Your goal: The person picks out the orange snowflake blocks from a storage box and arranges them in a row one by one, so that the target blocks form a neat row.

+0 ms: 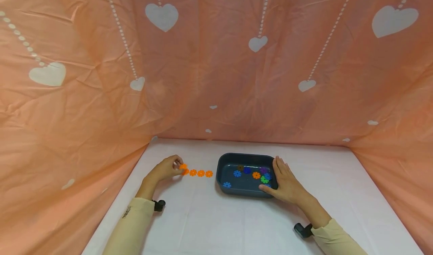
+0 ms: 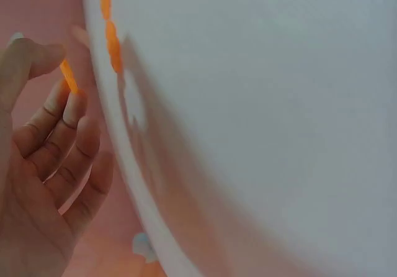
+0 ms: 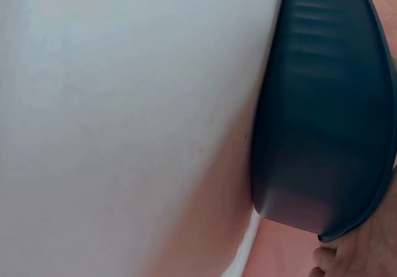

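Note:
Between thumb and fingertips, my left hand (image 1: 168,167) pinches an orange flower-shaped piece (image 1: 183,166), seen edge-on in the left wrist view. It is held just over the left end of a row of orange flower pieces (image 1: 201,173) lying flat on the table. To the right of the row stands a dark grey-blue rectangular basin (image 1: 221,168) with flower pieces inside. My right hand (image 1: 287,183) rests against the basin's right end, fingers straight along the wall and thumb over the near rim. The right wrist view shows mostly the basin's outer wall (image 3: 329,103).
Inside the basin lie several blue flowers (image 1: 237,173), an orange one (image 1: 256,175), a green one (image 1: 264,179), a brown one (image 1: 240,167) and a purple one (image 1: 263,170). A white-covered table (image 1: 209,225) carries everything. An orange curtain with white hearts (image 1: 216,78) surrounds it.

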`<state>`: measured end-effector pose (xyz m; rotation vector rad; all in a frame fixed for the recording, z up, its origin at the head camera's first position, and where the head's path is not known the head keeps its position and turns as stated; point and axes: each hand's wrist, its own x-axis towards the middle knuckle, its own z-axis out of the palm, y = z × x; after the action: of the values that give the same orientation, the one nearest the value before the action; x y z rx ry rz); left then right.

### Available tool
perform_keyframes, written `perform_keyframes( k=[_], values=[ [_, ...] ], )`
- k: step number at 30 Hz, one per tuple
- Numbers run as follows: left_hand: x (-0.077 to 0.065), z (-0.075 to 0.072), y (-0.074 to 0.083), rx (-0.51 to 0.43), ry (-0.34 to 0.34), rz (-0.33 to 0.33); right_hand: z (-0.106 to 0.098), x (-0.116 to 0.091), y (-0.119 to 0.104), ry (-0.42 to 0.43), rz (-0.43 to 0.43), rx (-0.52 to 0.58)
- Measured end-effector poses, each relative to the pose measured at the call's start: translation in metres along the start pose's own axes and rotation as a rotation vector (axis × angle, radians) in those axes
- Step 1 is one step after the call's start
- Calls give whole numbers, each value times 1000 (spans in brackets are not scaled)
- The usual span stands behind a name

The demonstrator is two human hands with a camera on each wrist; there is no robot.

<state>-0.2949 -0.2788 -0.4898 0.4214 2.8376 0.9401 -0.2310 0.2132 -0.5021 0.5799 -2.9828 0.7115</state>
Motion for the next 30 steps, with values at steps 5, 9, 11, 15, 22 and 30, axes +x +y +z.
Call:
perform_keyframes(
  k=[5, 9, 11, 15, 22, 30],
  values=[
    [-5, -3, -8, 59, 7, -49, 0, 0, 1, 2, -4, 14],
    [-6, -3, -12, 80, 7, -75, 1, 0, 1, 4, -7, 19],
    [-6, -2, -14, 87, 3, -73, 1, -1, 2, 7, -6, 15],
    [-6, 0, -16, 97, 4, -69, 1, -1, 3, 10, -4, 7],
    [-6, 0, -13, 108, -10, -82, 1, -1, 3, 10, 1, 9],
    [-7, 1, -11, 103, -21, -89, 0, -1, 1, 8, 3, 16]
  ],
)
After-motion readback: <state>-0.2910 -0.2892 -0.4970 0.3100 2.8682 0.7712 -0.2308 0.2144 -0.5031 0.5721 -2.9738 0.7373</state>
